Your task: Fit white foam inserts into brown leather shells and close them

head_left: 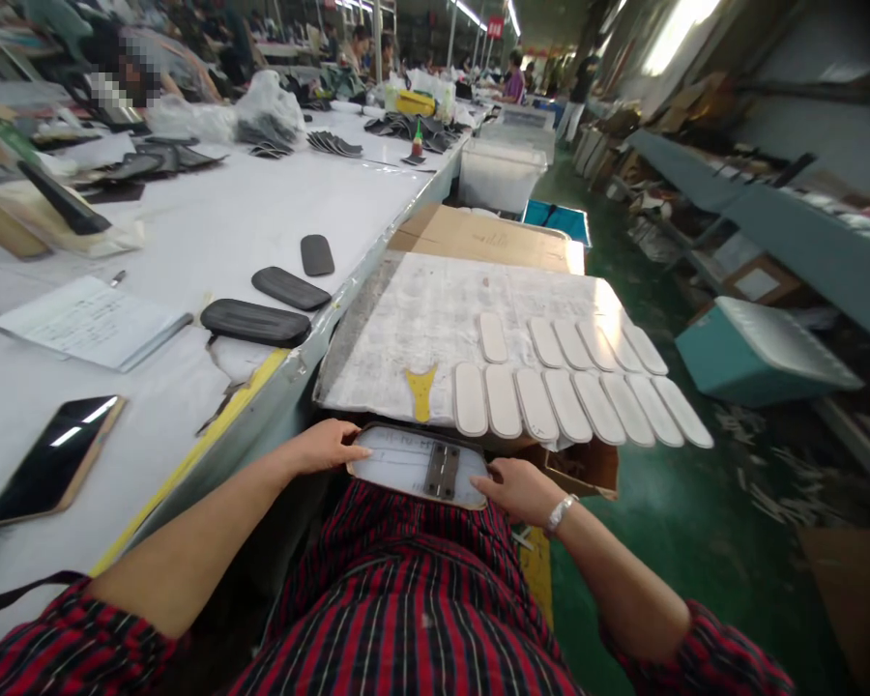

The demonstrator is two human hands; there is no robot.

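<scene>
Over my lap is a white oblong panel [395, 466] with rounded corners, a brown rim and faint pen lines. A dark metal plate resembling a hinge [442, 471] lies on its right half. My left hand [325, 448] grips the panel's left end, thumb on top. At the opposite end my right hand [526, 490] holds it likewise, fingers partly hidden. Just beyond, a whitish covered board [398, 319] bears two rows of pale, rounded oblong pieces [570, 406]. A yellow Y-shaped piece [421, 391] rests near the board's front edge.
On the white table [224, 208] to my left lie a phone [54, 459], a written sheet [87, 324] and dark grey oblong pads [257, 322]. Clear plastic bins [503, 174] stand ahead; a teal box [761, 353] is at right. People work farther off.
</scene>
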